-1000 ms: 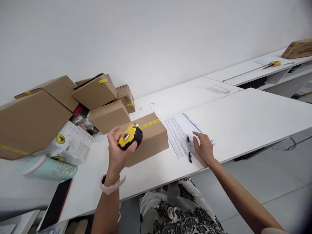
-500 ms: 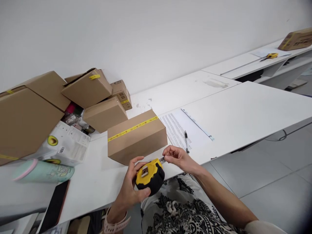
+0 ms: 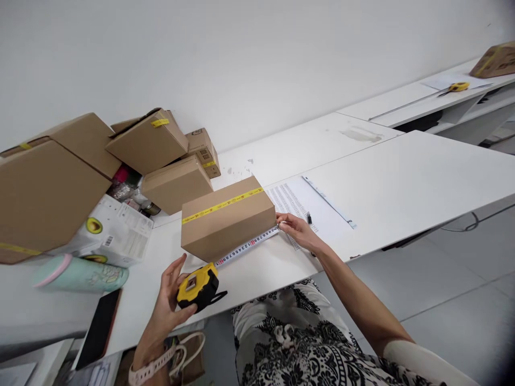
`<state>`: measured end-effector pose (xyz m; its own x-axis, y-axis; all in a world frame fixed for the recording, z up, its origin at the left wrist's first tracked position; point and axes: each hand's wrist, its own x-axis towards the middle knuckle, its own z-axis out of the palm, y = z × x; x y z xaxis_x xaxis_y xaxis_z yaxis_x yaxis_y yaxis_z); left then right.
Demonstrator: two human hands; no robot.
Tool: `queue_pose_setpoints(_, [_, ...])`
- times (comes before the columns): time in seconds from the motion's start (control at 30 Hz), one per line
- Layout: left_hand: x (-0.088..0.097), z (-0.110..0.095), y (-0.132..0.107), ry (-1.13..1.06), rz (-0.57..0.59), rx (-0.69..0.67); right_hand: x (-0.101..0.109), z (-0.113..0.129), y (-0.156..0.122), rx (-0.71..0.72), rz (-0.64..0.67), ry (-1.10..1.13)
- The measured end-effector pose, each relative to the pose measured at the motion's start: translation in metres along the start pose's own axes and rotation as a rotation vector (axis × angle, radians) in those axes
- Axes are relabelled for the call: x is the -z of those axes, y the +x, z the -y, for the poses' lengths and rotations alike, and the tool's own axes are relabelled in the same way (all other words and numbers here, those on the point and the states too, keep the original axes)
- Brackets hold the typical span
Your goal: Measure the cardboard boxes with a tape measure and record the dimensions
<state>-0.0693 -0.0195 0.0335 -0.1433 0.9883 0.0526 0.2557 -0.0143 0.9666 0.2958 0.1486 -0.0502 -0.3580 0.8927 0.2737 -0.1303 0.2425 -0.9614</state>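
A closed cardboard box (image 3: 229, 222) with a yellow tape strip lies on the white table in front of me. My left hand (image 3: 171, 297) grips the yellow and black case of a tape measure (image 3: 198, 287) near the box's left front corner. The white blade (image 3: 247, 245) runs out along the box's lower front edge. At the right front corner, my right hand (image 3: 295, 228) pinches the blade's end, fingertips close against the box. Partly under that hand lie a printed sheet (image 3: 325, 236) and a black pen (image 3: 309, 218), mostly hidden.
Stacked cardboard boxes (image 3: 177, 185), a white carton with avocado prints (image 3: 116, 230) and a mint bottle (image 3: 90, 276) crowd the left. A dark phone (image 3: 98, 327) lies at the table's left edge. Another yellow tape measure (image 3: 458, 87) and a box (image 3: 494, 61) are far right.
The blade has been drawn out along the box's front edge. My left hand moved left with the case, while my right hand moved up to the box's right corner.
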Motion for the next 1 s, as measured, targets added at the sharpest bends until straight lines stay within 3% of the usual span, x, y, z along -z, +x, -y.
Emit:
queue_pose_setpoints(0.13, [0.002, 0.009, 0.015, -0.092, 0.044, 0.078, -0.01, -0.009, 0.003, -0.045, -0.064, 0.066])
queue_pose_setpoints(0.23, [0.006, -0.002, 0.025, -0.16, 0.082, 0.139, -0.009, 0.002, 0.002, -0.068, -0.131, 0.044])
queue_pose_setpoints(0.37, [0.017, -0.043, 0.03, -0.154, 0.083, 0.167, -0.002, 0.043, -0.004, -0.06, -0.19, -0.112])
queue_pose_setpoints(0.47, [0.02, -0.08, 0.036, -0.111, 0.02, 0.256, 0.002, 0.073, -0.007, -0.07, -0.241, -0.23])
queue_pose_setpoints(0.57, [0.017, -0.1, 0.05, -0.124, -0.054, 0.362, 0.005, 0.084, -0.003, -0.103, -0.336, -0.284])
queue_pose_setpoints(0.67, [0.013, -0.102, 0.066, -0.154, -0.077, 0.396, 0.007, 0.079, 0.006, -0.126, -0.38, -0.252])
queue_pose_setpoints(1.0, [0.002, -0.076, 0.092, -0.182, -0.128, 0.262, 0.002, 0.045, 0.043, -0.146, -0.419, -0.189])
